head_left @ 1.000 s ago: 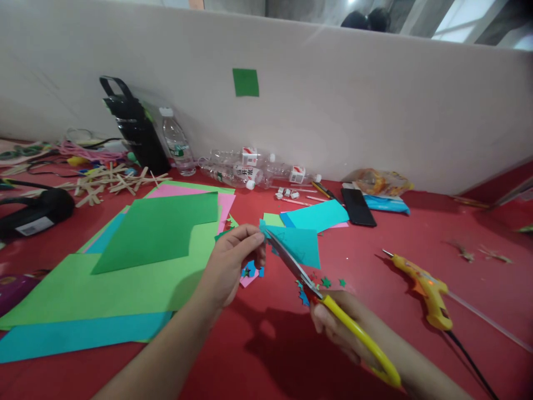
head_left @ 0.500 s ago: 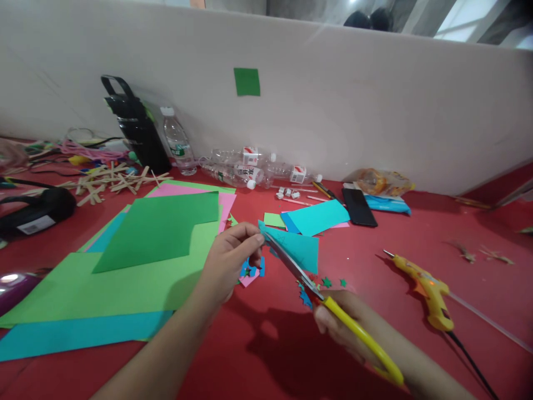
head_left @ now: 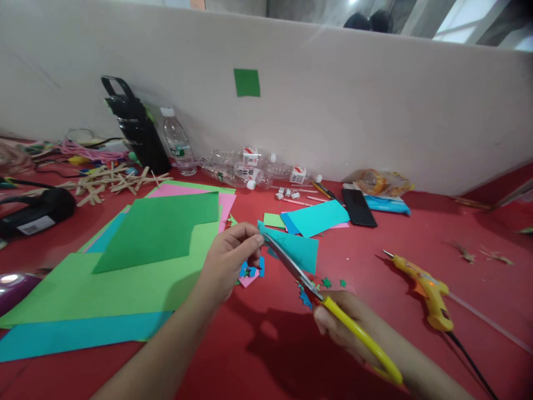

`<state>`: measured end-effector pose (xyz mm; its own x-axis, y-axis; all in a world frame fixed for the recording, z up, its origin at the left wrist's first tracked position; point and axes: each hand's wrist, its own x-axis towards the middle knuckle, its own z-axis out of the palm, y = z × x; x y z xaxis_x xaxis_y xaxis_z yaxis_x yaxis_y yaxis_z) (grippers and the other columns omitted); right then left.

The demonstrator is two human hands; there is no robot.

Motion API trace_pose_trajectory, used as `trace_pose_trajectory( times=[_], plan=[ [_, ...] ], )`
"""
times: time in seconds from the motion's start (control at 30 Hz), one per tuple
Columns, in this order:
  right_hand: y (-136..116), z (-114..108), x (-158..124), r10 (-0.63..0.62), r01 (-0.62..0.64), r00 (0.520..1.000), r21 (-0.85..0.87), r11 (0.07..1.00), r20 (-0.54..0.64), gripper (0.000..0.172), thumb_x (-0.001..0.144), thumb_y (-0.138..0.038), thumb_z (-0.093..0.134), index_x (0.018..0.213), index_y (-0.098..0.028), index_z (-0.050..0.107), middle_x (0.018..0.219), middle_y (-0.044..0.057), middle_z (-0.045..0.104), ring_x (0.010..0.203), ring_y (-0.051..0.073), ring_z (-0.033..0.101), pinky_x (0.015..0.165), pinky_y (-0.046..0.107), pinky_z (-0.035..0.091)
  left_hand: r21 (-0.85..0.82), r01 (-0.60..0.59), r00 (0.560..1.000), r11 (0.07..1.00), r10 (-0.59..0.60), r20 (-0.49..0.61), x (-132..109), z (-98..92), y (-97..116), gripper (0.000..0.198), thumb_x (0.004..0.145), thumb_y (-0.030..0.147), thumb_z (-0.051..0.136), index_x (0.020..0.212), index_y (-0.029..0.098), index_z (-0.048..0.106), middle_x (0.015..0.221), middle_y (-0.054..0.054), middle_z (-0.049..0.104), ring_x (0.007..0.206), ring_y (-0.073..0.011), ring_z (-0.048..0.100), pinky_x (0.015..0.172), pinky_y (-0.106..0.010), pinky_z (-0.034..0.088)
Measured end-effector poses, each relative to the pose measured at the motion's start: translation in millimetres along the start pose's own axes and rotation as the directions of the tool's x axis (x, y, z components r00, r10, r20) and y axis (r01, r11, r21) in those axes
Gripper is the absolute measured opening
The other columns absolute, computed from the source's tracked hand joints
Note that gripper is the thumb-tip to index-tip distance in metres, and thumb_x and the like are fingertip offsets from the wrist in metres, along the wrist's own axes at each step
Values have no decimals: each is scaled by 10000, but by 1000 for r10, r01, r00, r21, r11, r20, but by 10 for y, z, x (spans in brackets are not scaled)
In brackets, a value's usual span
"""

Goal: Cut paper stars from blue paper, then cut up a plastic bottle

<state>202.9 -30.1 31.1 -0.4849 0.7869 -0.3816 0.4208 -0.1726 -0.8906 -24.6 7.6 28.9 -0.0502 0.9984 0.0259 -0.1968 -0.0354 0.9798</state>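
Observation:
Pinched between my left thumb and fingers is one end of a blue-green sheet of paper, with faint star outlines drawn on it. My left hand is closed on it above the table. My right hand is wrapped round the yellow handles of a pair of scissors. The blades point up and left along the paper, their tips close to my left fingertips. Small paper stars in green, blue and red lie beneath and beside the scissors. Blue and pink paper scraps lie below my left hand.
Large coloured sheets cover the left side. A yellow hot glue gun with its cord lies at right. Along the wall are plastic bottles, a black flask and wooden sticks. A phone lies near small paper pieces.
Almost nothing differs. The free part of the blue-green paper has shifted very slightly, while both hands and the scissors keep nearly the same place.

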Motion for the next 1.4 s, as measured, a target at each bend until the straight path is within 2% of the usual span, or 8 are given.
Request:
trace_pose_trajectory(
  times=[0.2,0.47,0.6,0.87,0.97,1.17,1.4],
  plan=[
    [12,15,-25,11,-12,1000,-31,999,-25,504,839,-677,519,676,-207,435,557,-61,345,466,77,305,403,198,249,4,-3,1000,1000,3,-1,8,-2,-7,138,760,241,642,656,179,577,502,52,532,453,-73,468,450,-195,376],
    [15,12,9,14,-14,1000,-28,1000,-4,565,797,-757,495,663,-216,405,561,-71,314,450,71,278,381,202,216,-11,-6,1000,1000,6,-2,12,6,-9,133,754,242,647,660,177,580,505,53,534,456,-72,478,450,-191,384],
    [57,13,23,-10,10,1000,-25,1000,-12,581,784,-777,479,659,-214,404,585,-59,328,478,78,298,408,195,264,-8,-8,1000,1000,8,0,12,8,-12,137,758,239,640,654,177,577,506,54,535,454,-69,477,451,-188,383],
    [139,40,29,2,0,998,32,999,-63,473,815,-650,549,680,-212,431,603,-49,358,485,85,305,420,212,247,14,-5,1000,1000,5,-5,5,-4,-22,144,757,258,639,654,181,575,506,49,534,454,-81,483,452,-204,388],
    [118,31,31,-3,5,999,34,999,-52,509,788,-689,553,673,-203,457,577,-53,350,474,82,301,418,214,243,10,-1,1000,1000,1,-8,3,13,-22,142,762,259,636,660,183,573,511,50,536,457,-81,484,458,-205,389],
    [100,11,0,75,-76,997,38,996,20,578,800,-780,422,739,-208,474,493,-103,312,361,48,224,354,178,233,-6,-36,999,999,36,-23,-30,62,-51,169,790,268,633,671,191,542,545,52,522,504,-84,472,496,-208,376],
    [120,23,21,18,-22,998,74,997,52,564,816,-754,414,712,-203,477,447,-106,308,348,49,267,358,168,239,77,-123,992,989,126,-29,-29,43,-93,203,844,257,613,672,185,531,700,33,456,654,-101,419,613,-226,359]
  ],
)
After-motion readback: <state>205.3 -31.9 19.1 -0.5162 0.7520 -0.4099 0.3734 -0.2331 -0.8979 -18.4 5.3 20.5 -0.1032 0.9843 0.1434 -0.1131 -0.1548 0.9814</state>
